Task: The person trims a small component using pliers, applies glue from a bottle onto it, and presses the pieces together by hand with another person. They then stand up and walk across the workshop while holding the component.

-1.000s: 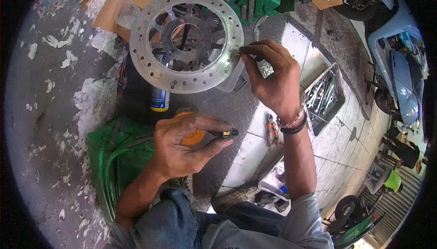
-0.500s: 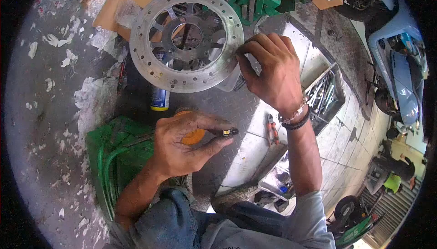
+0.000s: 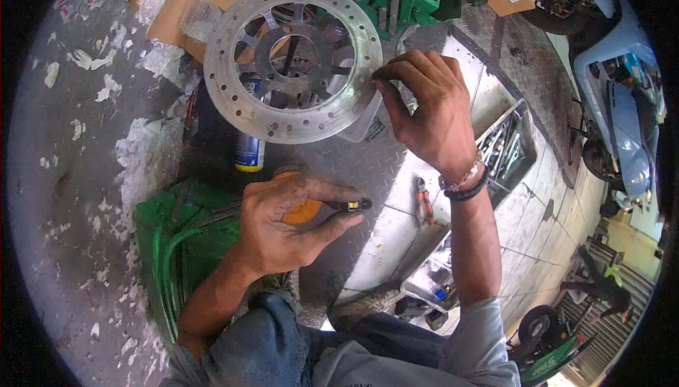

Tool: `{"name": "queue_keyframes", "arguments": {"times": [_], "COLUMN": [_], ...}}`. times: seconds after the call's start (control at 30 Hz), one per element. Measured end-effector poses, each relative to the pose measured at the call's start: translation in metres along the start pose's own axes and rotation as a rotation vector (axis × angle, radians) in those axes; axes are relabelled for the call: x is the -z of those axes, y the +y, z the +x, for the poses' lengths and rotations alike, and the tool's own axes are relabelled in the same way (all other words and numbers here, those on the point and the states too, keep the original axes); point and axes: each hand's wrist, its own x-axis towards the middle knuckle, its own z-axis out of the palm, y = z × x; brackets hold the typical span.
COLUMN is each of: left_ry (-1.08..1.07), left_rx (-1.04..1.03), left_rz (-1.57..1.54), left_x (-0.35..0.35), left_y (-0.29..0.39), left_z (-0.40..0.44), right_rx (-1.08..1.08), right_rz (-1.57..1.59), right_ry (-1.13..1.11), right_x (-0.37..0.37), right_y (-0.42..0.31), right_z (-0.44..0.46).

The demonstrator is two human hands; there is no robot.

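Mid-frame, a passage opens between the left hand point(image 3: 283, 228) and the perforated disc point(image 3: 291, 88) above; a blue can point(image 3: 249, 152) obstructs its left end, the right hand point(image 3: 435, 111) its upper right.

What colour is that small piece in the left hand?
The small piece is black and yellow; the head view shows it best.

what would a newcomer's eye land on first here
Likely the large round silver metal disc ringed with small holes, upper middle, with the right hand at its right edge. Below it, the left hand pinches a small black-and-yellow piece. A pale blue motorbike stands at upper right.
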Motion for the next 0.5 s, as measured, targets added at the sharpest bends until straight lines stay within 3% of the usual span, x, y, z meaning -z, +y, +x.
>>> {"name": "queue_keyframes", "arguments": {"times": [0.4, 0.5], "left_ry": [0.004, 0.005], "left_rx": [-0.008, -0.019], "left_rz": [0.078, 0.048], "left_x": [0.003, 0.003], "left_y": [0.002, -0.001], "left_z": [0.0, -0.001], "right_rx": [-0.036, -0.049], "right_rz": [0.039, 0.021], "right_ry": [0.068, 0.0], "right_x": [-0.002, 0.007], "right_y": [-0.003, -0.006], "right_z": [-0.001, 0.002]}}
